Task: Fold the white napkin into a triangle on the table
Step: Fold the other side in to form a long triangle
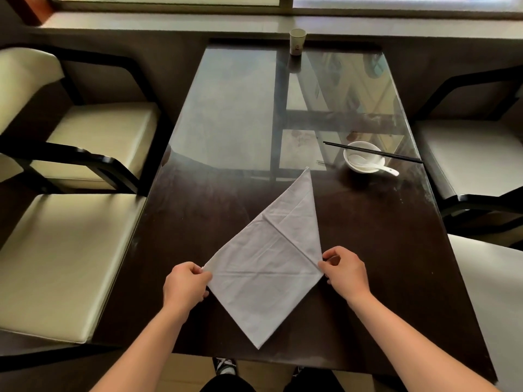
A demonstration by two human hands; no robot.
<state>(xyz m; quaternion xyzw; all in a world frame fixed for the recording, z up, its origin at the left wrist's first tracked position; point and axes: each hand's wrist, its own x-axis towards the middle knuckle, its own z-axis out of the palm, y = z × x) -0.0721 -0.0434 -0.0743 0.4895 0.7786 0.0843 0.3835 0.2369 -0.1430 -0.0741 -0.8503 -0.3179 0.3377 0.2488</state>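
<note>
Left of the left grip: two cream-cushioned chairs with black frames [70,142], well apart from the cloth. Left hand [185,285] is pinched on the left corner of the white cloth napkin [266,278], thumb on top, other fingers curled under the edge; corner sits at table level or just above, can't tell which. Napkin lies near the front of the dark glass-topped table [212,137] as a kite/diamond: widest on the line between the two grips, one point toward the near table edge, one long point running away from the grips, up and to the right. Between the grips a crease runs across the cloth; a second diagonal crease runs from mid-cloth down to the right grip, with a flap of cloth folded over beyond it. Right hand [346,274] is pinched on the right corner, thumb and forefinger closed on the fabric. Beyond the right grip, far up the table: white paper cup [297,42] at the far edge. Beyond and right of the right grip: white ceramic bowl [363,158] holding a white ceramic spoon [389,169], handle over the rim, and black chopsticks [373,152] laid across the bowl top. Further right: more cream-cushioned seats [475,154].
</note>
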